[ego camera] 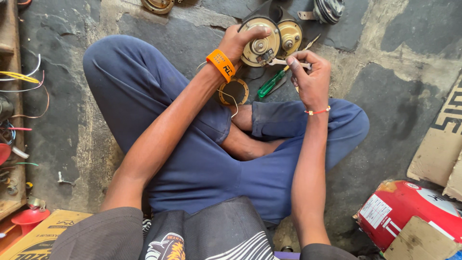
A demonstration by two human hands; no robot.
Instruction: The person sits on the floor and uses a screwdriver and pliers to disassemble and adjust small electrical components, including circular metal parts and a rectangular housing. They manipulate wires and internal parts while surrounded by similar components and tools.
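Left hand: clamped on a round brass-coloured horn, held above the concrete floor.
Right hand: pinching a small pale tool against the horn.
Second horn: just behind the first.
Green screwdriver: lying on floor below the hands.
Round ring: beside the ankle.

Seated cross-legged on a cracked concrete floor, in blue trousers. Left hand gripping a round brass-coloured horn, thumb laid across its rim; an orange wristband on that wrist. Right hand pinching a thin metal tool against the horn's centre. Green-handled screwdriver lying on the floor just below, beside a flat ring-shaped disc. Second horn touching the first. Red canister at lower right.
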